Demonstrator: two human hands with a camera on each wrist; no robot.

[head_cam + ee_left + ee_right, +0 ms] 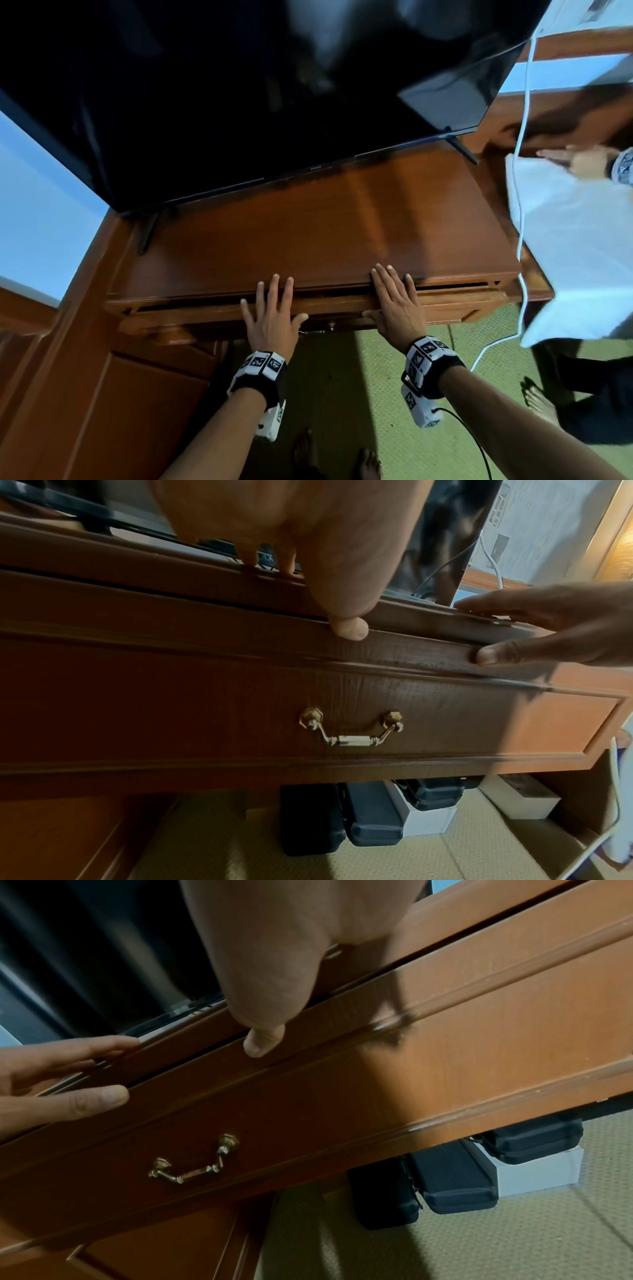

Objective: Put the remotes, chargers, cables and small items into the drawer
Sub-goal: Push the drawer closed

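The wooden drawer [329,310] under the desk top stands almost pushed in, with only a narrow dark gap along its upper edge. Its brass handle [351,730] [193,1160] hangs free, untouched. My left hand [272,317] lies flat on the drawer front left of centre, fingers straight over the desk edge, thumb [349,628] on the drawer's top rail. My right hand [394,306] lies flat the same way right of centre, thumb [262,1039] on the rail. No remotes, chargers or cables for the drawer are visible; its inside is hidden.
A large black TV [239,92] stands on the desk top [325,222]. A white cloth [575,246] and a hanging white cable [522,205] are at the right, with another person's hand [575,159] above. Black cases [369,813] and white boxes [520,799] sit on the carpet beneath.
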